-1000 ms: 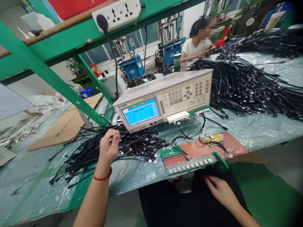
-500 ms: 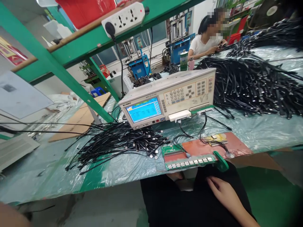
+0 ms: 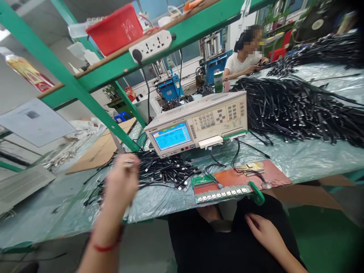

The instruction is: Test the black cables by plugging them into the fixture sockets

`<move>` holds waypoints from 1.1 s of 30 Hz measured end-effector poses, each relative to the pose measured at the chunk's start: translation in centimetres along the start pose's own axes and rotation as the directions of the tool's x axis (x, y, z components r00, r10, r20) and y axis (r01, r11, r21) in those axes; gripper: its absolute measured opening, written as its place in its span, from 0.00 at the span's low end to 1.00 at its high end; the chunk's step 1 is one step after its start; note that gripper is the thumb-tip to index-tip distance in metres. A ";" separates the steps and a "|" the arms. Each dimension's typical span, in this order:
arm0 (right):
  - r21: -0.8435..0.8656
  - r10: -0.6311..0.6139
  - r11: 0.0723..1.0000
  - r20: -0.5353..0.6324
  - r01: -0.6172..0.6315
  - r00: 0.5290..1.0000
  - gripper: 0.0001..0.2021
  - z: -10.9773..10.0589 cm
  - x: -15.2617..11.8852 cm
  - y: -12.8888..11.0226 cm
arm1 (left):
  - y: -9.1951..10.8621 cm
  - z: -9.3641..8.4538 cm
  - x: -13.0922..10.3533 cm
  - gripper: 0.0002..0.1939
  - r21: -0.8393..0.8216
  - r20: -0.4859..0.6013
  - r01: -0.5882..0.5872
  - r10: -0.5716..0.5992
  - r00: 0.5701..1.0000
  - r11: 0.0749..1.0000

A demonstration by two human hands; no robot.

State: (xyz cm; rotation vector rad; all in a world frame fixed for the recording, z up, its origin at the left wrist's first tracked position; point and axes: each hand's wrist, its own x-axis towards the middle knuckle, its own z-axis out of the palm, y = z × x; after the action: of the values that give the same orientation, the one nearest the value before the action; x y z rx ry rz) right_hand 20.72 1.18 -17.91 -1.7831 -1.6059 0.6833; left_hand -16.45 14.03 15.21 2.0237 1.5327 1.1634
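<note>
My left hand (image 3: 123,178), slightly blurred, is raised in front of the pile of black cables (image 3: 162,168) with its fingers closed; what they hold is too small to name. A red band circles that wrist. My right hand (image 3: 263,229) rests on my dark-clothed thigh, fingers loosely extended and holding nothing. Behind the cables stands a beige tester (image 3: 216,117) with a lit blue screen. At the table's front edge lies a reddish board (image 3: 230,178) bearing a row of white connectors (image 3: 223,194) and a green clamp (image 3: 256,193), wired to the tester.
A green frame (image 3: 93,110) rises at the left and carries a power strip (image 3: 152,45) and a red bin (image 3: 116,30). Large bundles of black cables (image 3: 295,106) cover the right side of the table (image 3: 170,201). Behind them a person (image 3: 241,60) sits handling something.
My left hand has come up from the lower left to in front of the cable pile. The camera view has shifted a little. My right hand stays on my thigh.
</note>
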 end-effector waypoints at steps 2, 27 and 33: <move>0.011 -0.007 1.000 -0.009 0.007 1.000 0.25 -0.1 -0.1 -0.1 | 0.7 3.8 -0.4 0.06 0.207 0.081 -0.038 0.022 0.996 0.977; 0.066 0.036 0.997 -0.011 -0.035 0.999 0.25 -0.3 -0.3 0.3 | 0.9 14.0 1.0 0.12 0.519 0.604 -0.387 -0.007 0.797 0.762; 0.083 0.036 0.996 -0.004 -0.035 0.999 0.24 -0.4 -0.3 0.2 | 0.9 13.8 1.7 0.19 0.484 0.644 -0.426 0.019 0.765 0.765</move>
State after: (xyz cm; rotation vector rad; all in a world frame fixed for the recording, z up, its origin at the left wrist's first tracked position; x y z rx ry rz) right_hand 21.16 0.78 -17.82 -1.7556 -1.5233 0.7496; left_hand -5.09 18.02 8.16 2.7009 1.4143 -0.0475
